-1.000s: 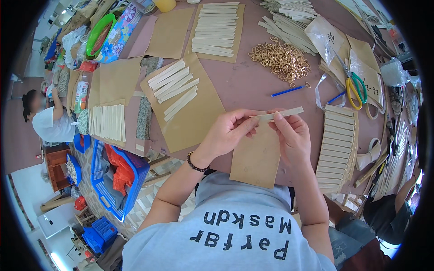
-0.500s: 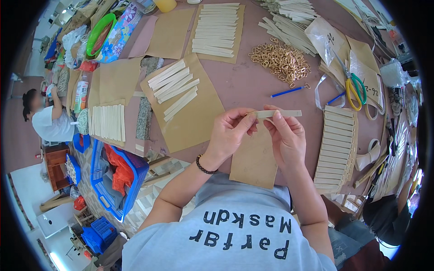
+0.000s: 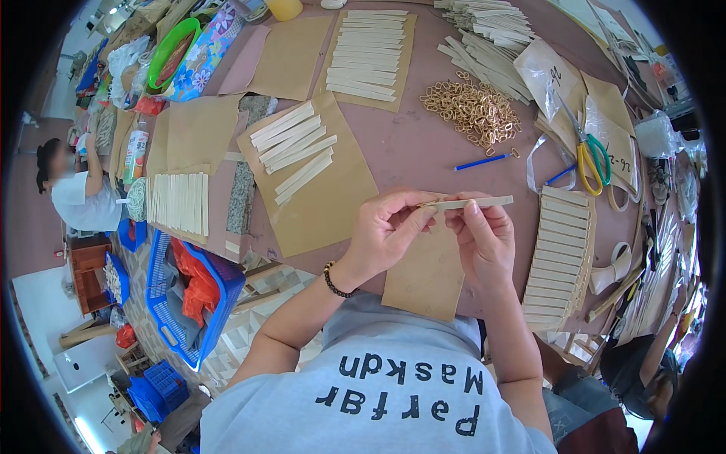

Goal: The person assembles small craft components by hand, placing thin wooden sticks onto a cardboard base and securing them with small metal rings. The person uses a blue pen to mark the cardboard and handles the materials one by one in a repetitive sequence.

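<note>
Between my two hands runs a pale cream strip [image 3: 493, 201], held level above the table edge. My left hand [image 3: 395, 231] is closed in a pinch at its left end, where a small gold-coloured bit shows, too small to make out. My right hand [image 3: 484, 238] pinches the strip nearer its middle, and its right end sticks out past the fingers. Below the hands lies a bare brown card [image 3: 423, 272] at the table edge. To the left, a larger brown sheet [image 3: 325, 216] bears several loose cream strips [image 3: 291, 140].
A heap of gold metal loops [image 3: 473, 113] lies beyond my hands, near a blue pen [image 3: 481, 162]. Scissors [image 3: 592, 155] and a card of folded strips [image 3: 560, 257] are at right. More strips [image 3: 484, 45] pile up at the back. A blue basket [image 3: 170, 303] stands at lower left.
Both hands and the strip have shifted slightly down in the picture and a little right. The strip has turned, showing a narrower face. Both hands keep their hold.
</note>
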{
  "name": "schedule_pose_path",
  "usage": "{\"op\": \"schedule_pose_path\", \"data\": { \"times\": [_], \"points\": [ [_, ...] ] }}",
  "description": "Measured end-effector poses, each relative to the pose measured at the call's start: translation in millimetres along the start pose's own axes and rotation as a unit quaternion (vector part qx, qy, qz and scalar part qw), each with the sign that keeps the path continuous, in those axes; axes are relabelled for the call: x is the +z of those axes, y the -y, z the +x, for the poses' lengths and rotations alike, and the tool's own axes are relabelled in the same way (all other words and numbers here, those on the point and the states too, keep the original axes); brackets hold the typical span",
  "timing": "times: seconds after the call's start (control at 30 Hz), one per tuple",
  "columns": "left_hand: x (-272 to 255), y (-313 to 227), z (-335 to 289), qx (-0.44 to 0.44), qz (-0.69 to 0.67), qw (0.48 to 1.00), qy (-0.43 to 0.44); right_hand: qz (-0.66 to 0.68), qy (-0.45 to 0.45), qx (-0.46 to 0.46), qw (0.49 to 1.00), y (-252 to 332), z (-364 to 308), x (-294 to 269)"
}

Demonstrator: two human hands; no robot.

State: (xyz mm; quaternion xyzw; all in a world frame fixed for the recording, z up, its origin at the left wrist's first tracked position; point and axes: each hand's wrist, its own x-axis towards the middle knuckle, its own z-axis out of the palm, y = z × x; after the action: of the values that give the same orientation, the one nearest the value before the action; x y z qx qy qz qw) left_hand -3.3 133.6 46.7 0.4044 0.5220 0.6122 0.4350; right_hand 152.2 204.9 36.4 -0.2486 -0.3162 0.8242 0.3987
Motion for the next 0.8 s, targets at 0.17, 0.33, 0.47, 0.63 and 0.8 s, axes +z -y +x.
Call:
{"op": "schedule_pose_path", "data": {
  "times": [0.17,0.33,0.47,0.63,0.8],
  "points": [
    [0.7,9.2,-4.6,0.119,0.192,0.972,0.064,0.093,-0.076,0.028,0.992,1.2,2.0,17.1],
    [-1.3,4.4,-25.5,0.137,0.551,0.815,0.117,-0.032,-0.024,-0.030,0.999,28.0,18.0,-28.3],
    [9.0,29.5,-40.2,0.113,0.558,0.803,0.176,-0.129,0.013,0.009,0.991,41.0,22.3,-38.4],
    [25.0,38.1,-25.3,0.150,0.538,0.811,0.177,-0.299,0.080,0.096,0.946,49.5,34.6,-37.4],
    [12.2,28.6,-36.0,0.132,0.556,0.808,0.143,-0.442,0.123,0.191,0.868,56.5,49.6,-28.5]
  ]
}}
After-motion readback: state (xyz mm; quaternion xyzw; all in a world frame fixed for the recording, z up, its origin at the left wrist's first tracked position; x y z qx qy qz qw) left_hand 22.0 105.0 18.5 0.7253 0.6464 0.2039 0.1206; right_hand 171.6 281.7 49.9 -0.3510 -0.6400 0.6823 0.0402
